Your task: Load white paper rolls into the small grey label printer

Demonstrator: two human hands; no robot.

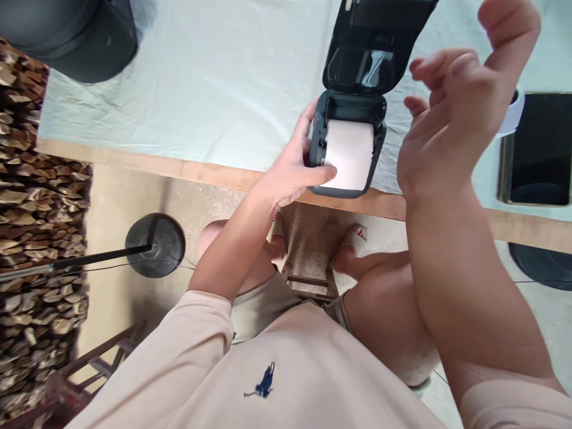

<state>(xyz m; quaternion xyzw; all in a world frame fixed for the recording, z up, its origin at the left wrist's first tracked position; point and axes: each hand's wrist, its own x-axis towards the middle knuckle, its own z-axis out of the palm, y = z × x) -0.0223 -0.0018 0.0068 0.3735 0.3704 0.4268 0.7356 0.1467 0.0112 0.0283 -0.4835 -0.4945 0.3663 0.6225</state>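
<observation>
A dark portable label printer [379, 128] sits near the front edge of the table, its lid [370, 53] swung up and back. Inside its bay lies a white paper roll [351, 155]. My left hand [297, 158] grips the printer's left side, with the thumb resting over the roll's lower left corner. To the right of the printer, my right hand [460, 101] is raised with its fingers apart and partly bent, holding nothing. Part of a white ring-shaped roll [512, 119] shows from behind that hand.
A black phone [538, 149] lies at the right on the table's pale cloth [187, 101]. A dark round container [89, 39] stands at the far left. Beneath the table's wooden edge [179, 168] is a stand with a round black base [155, 245]. Stacked firewood [40, 238] lines the left.
</observation>
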